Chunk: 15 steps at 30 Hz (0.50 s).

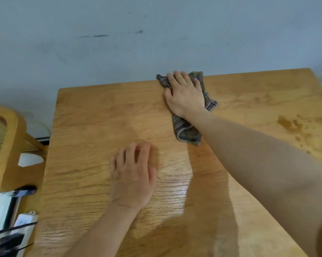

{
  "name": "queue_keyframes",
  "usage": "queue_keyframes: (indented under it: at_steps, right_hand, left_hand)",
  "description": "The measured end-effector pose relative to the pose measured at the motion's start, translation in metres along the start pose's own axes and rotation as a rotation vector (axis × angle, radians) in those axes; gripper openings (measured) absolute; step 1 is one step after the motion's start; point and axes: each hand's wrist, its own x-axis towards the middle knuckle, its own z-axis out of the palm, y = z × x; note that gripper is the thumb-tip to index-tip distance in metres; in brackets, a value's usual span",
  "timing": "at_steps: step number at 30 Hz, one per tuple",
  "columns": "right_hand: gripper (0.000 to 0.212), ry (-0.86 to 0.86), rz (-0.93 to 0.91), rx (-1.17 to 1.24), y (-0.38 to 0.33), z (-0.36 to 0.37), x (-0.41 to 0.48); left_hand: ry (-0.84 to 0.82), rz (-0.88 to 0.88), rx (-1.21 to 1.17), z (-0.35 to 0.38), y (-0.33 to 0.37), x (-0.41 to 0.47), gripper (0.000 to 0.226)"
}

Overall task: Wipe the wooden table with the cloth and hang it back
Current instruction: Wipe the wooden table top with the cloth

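Wooden table (93,127) under outstretched right hand (184,95) pressing cloth (188,134) flat-fingered; left hand (133,175) rests loose.

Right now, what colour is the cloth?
Grey-brown with faint stripes, seen in the head view: cloth.

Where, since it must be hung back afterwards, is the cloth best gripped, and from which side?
Probably the folded near end of the cloth: it lies free on the table, while the right hand presses flat on its far part. Come from the near left, where the left hand rests.
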Motion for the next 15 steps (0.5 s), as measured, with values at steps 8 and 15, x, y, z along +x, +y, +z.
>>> queue_keyframes:
  at_steps: [8, 15]
  right_hand:
    - [0.054, -0.121, -0.359, 0.061, 0.001, 0.001, -0.168]
    - [0.061, -0.049, -0.128, -0.031, 0.079, -0.018, -0.093]
  left_hand:
    - [-0.036, -0.094, 0.039, -0.001, 0.019, 0.006, 0.049]
    - [-0.003, -0.191, -0.052, 0.012, 0.069, 0.035, 0.046]
